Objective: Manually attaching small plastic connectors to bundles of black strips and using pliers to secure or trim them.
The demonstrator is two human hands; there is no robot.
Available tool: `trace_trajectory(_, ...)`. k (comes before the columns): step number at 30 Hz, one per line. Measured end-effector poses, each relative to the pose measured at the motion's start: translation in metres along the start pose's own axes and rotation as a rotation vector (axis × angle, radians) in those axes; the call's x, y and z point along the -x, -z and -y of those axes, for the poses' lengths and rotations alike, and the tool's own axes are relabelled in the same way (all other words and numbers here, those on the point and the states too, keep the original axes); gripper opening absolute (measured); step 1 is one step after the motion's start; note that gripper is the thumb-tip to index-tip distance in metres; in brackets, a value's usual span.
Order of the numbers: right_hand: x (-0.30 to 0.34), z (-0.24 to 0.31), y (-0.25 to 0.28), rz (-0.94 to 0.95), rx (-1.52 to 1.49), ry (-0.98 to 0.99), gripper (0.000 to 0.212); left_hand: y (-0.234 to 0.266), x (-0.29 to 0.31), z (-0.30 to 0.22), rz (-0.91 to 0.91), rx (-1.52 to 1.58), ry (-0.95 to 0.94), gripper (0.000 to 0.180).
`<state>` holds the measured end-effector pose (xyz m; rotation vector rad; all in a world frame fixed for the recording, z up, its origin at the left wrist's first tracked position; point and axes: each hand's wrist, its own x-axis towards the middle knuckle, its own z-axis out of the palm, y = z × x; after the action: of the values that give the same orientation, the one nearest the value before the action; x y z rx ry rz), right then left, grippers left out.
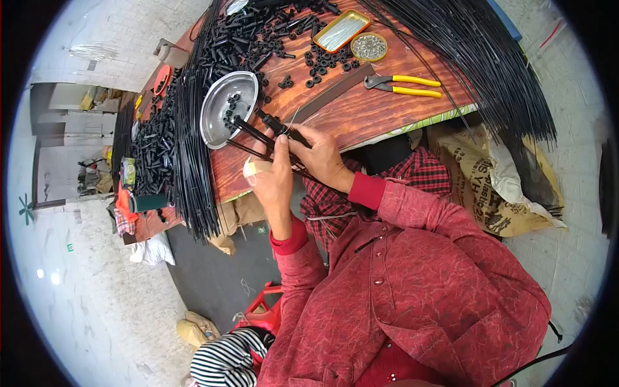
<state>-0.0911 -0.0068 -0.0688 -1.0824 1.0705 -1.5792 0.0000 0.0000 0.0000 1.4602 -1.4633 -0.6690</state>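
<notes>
Black plastic tubes [252, 131] run slantwise through both of my hands over the table's near edge. My left hand [272, 179] is closed round them, its thumb pointing up, with a pale wrap on one finger. My right hand [322, 158] grips a tube that carries a thicker black fitting [271, 121] at its upper end. A thin, light strand stands up by the fingertips; its exact hold is hidden. Just beyond the tube ends, an oval metal bowl [207, 119] contains small black rings.
On the wooden table [293, 80] lie yellow-handled pliers [412, 86], a brown bar [332, 92], a tray [354, 14] of white sticks and a dish [385, 49] of small metal pieces. Black rods [193, 155] overhang the edge. A person in stripes [225, 361] sits lower left.
</notes>
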Motion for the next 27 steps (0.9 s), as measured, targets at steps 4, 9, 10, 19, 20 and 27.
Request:
trace_trajectory(4, 0.005, -0.009, -0.005, -0.003, -0.001, -0.020, 0.032, 0.018, -0.010, -0.008, 0.137, 0.006, 0.084, 0.023)
trace_trajectory(9, 0.009, -0.003, -0.004, 0.025, -0.016, 0.028, 0.028, 0.023, -0.006, -0.017, 0.161, -0.095, -0.011, 0.024)
trace_trajectory(10, 0.010, -0.001, -0.004, 0.009, -0.002, 0.064, 0.028, 0.023, -0.005, -0.018, 0.155, -0.141, -0.064, 0.024)
trace_trajectory(19, 0.012, -0.002, -0.003, -0.018, 0.032, 0.103, 0.028, 0.020, 0.002, -0.009, 0.130, 0.127, 0.079, 0.019)
trace_trajectory(20, 0.012, -0.002, -0.002, -0.042, 0.030, 0.130, 0.029, 0.018, 0.002, -0.011, 0.132, 0.127, 0.078, 0.019)
trace_trajectory(27, 0.014, 0.005, 0.004, -0.019, 0.033, 0.061, 0.029, 0.015, -0.003, -0.018, 0.173, 0.200, 0.151, 0.019)
